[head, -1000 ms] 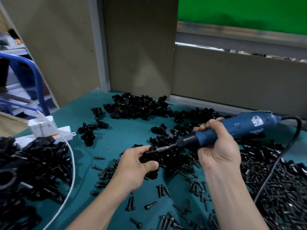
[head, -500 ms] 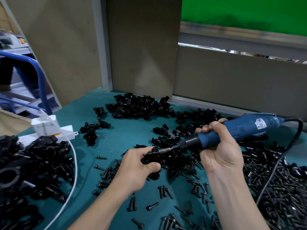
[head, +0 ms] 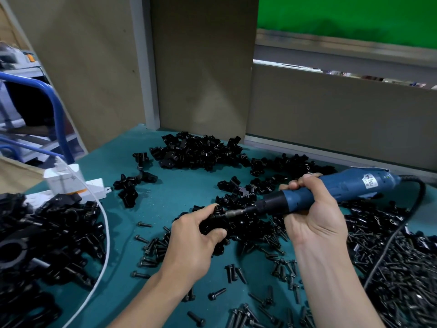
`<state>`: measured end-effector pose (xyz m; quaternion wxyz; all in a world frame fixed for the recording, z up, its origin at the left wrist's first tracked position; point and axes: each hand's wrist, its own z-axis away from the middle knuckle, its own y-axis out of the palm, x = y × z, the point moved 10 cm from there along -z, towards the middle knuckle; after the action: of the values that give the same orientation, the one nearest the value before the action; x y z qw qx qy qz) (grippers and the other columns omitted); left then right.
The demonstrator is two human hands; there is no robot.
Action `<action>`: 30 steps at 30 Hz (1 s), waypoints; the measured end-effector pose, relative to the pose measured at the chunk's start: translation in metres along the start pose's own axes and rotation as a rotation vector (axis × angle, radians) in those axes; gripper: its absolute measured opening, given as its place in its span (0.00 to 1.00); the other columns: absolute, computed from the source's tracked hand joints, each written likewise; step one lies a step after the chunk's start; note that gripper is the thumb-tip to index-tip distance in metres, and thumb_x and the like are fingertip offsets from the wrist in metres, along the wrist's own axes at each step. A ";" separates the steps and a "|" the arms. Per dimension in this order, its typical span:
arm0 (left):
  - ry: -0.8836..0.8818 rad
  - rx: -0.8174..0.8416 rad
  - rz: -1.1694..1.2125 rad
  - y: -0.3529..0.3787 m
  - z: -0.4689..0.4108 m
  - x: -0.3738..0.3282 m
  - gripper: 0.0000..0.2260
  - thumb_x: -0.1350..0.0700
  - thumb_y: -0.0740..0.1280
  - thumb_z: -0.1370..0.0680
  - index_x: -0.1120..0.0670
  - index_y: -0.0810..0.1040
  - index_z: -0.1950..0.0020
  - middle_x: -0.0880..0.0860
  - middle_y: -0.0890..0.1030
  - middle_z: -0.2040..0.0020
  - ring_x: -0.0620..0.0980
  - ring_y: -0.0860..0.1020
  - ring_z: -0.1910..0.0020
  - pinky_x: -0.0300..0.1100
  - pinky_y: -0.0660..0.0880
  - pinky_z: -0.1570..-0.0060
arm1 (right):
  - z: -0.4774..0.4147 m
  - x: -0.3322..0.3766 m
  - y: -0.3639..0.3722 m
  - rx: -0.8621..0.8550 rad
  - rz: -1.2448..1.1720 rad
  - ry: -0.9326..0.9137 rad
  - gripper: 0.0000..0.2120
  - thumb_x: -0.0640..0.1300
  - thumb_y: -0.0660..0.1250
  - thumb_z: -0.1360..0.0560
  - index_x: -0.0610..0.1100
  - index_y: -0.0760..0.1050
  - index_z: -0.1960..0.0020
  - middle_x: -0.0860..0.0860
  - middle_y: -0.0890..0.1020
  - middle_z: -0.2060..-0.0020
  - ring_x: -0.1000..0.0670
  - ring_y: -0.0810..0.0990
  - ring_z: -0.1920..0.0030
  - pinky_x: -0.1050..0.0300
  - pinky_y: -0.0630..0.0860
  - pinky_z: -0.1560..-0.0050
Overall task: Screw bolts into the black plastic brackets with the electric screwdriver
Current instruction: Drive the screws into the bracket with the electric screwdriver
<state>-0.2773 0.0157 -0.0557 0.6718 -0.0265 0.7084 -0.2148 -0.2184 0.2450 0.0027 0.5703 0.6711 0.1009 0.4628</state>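
My left hand grips a black plastic bracket just above the teal table. My right hand is wrapped around the blue electric screwdriver, which lies nearly level and points left. Its metal bit meets the top of the held bracket; the bolt under the tip is hidden. Loose black bolts lie scattered in front of my hands. More brackets are heaped at the back of the table.
A big pile of bolts covers the right side, crossed by the screwdriver's black cable. At left sits a heap of black brackets, a white power strip and a white cord. Beige panels wall the back.
Both hands keep their grips and have shifted only slightly. The screwdriver bit stays at the bracket in my left hand.
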 end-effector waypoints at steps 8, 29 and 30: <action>0.300 -0.165 -0.147 -0.017 0.010 -0.033 0.25 0.62 0.76 0.23 0.52 0.77 0.27 0.32 0.75 0.38 0.43 0.81 0.40 0.23 0.70 0.38 | 0.001 -0.007 -0.012 -0.119 -0.057 0.068 0.11 0.31 0.68 0.23 0.43 0.70 0.48 0.50 0.77 0.71 0.52 0.77 0.72 0.56 0.81 0.60; -0.183 0.246 0.764 -0.007 -0.031 0.018 0.17 0.67 0.74 0.30 0.61 0.83 0.41 0.58 0.87 0.55 0.53 0.86 0.56 0.39 0.83 0.59 | 0.002 0.013 0.014 0.112 0.146 -0.040 0.13 0.29 0.66 0.25 0.47 0.75 0.51 0.51 0.77 0.67 0.52 0.75 0.69 0.56 0.79 0.59; -0.183 0.264 0.802 -0.005 -0.031 0.016 0.18 0.66 0.74 0.31 0.62 0.83 0.41 0.58 0.86 0.55 0.53 0.86 0.57 0.39 0.83 0.59 | 0.002 0.011 0.014 0.105 0.141 -0.043 0.13 0.29 0.65 0.24 0.47 0.75 0.51 0.51 0.77 0.68 0.52 0.75 0.69 0.56 0.79 0.60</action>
<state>-0.3103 0.0145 -0.0693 0.7599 0.3180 0.5665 -0.0222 -0.2158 0.2466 0.0204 0.5021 0.7153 0.0653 0.4816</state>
